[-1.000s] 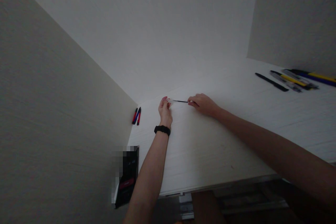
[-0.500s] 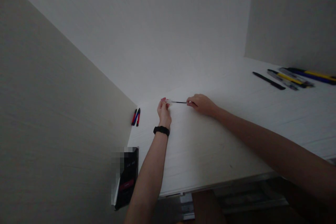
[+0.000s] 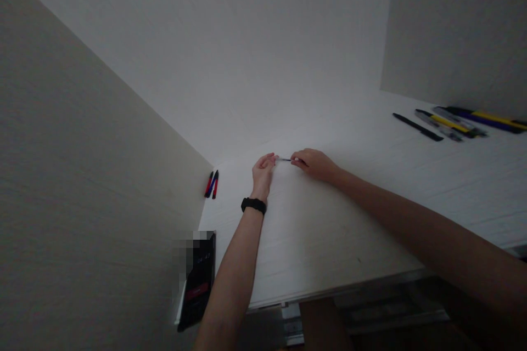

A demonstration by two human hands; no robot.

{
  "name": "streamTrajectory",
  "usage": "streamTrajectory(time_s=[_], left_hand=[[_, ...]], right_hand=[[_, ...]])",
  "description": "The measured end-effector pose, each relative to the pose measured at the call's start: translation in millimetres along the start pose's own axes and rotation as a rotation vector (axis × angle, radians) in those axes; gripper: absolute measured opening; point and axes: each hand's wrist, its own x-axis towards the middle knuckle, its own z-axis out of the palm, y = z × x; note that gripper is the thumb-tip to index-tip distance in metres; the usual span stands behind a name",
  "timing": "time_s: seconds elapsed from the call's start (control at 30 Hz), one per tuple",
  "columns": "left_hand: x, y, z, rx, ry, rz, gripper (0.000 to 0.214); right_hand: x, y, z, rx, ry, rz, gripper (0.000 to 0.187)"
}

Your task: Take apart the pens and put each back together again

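Fingertips of my left hand (image 3: 262, 169) pinch a clear pen barrel (image 3: 280, 159), most of it covered by the fingers. Opposite it, my right hand (image 3: 313, 163) grips a thin dark pen refill (image 3: 287, 160) by one end. The refill lies in line with the barrel, and part of it appears to be inside. Only a short stretch shows between the two hands, just above the white tabletop (image 3: 313, 219). A black band (image 3: 254, 205) circles my left wrist.
Red and blue pens (image 3: 211, 184) lie at the left wall. A phone (image 3: 198, 279) rests at the table's left edge. On the right are a black pen (image 3: 418, 126), clear and yellow pen parts (image 3: 450, 123), and yellow and blue ones (image 3: 489, 118) by the right wall.
My left hand has moved right, toward my right hand, with the barrel. Less of the dark refill shows between them. My right hand has stayed almost in place.
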Motion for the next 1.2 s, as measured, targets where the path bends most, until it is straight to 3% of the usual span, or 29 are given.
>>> streamTrajectory(time_s=[0.13, 0.3, 0.53, 0.73, 0.93, 1.2], left_hand=[[-2, 1, 2.6, -0.022, -0.016, -0.035, 0.043], [-2, 2, 0.0, -0.014, -0.057, -0.042, 0.039], [-2, 0, -2.0, -0.003, -0.092, -0.042, 0.03], [-3, 3, -0.4, -0.016, -0.075, -0.06, 0.028], [-6, 2, 7.2, 0.012, 0.031, -0.004, 0.022], [-19, -13, 23.3, -0.113, 0.264, 0.078, 0.036]], right_hand=[[1, 0, 4, 0.139, 0.075, 0.021, 0.024], [2, -1, 7, 0.259, 0.13, 0.182, 0.017], [1, -1, 5, 0.331, 0.162, 0.223, 0.024], [0, -6, 6, 0.367, 0.137, 0.279, 0.011], [2, -4, 7, 0.366, 0.237, 0.24, 0.012], [5, -4, 8, 0.397, 0.165, 0.122, 0.017]])
